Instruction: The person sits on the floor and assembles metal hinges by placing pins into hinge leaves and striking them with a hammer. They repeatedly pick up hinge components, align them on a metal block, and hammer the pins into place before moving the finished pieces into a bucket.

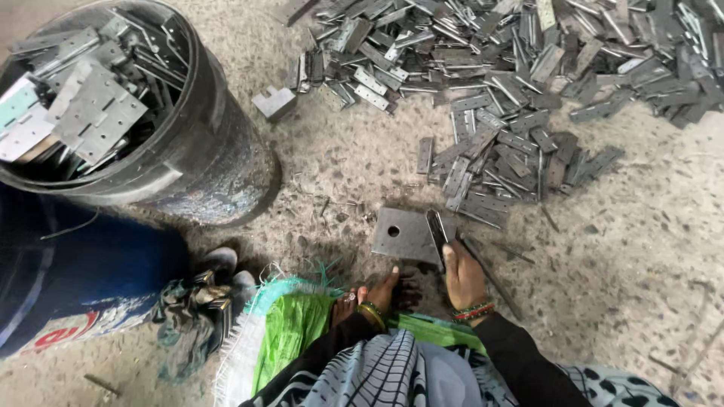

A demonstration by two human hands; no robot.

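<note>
Right hand (462,277) grips hinge (437,235); left hand (383,290) near plate (403,234)

Bucket (188,151): far left on the floor (339,166), hinge plates (90,113) in it.
Loose hinge pile (513,75): behind and right, spread across the floor.
Square plate (403,234): flat before the pile, centre.
Right hand (464,279): at the plate's right edge, holding a hinge (436,234) over it.
Left hand (381,294): just before the plate.
Woven sack (290,324): nearest, left of the hands.

The floor (641,226) is rough, speckled grey concrete with dirt on it. A black bin (204,151) stands at the left. Soft daylight falls evenly.
</note>
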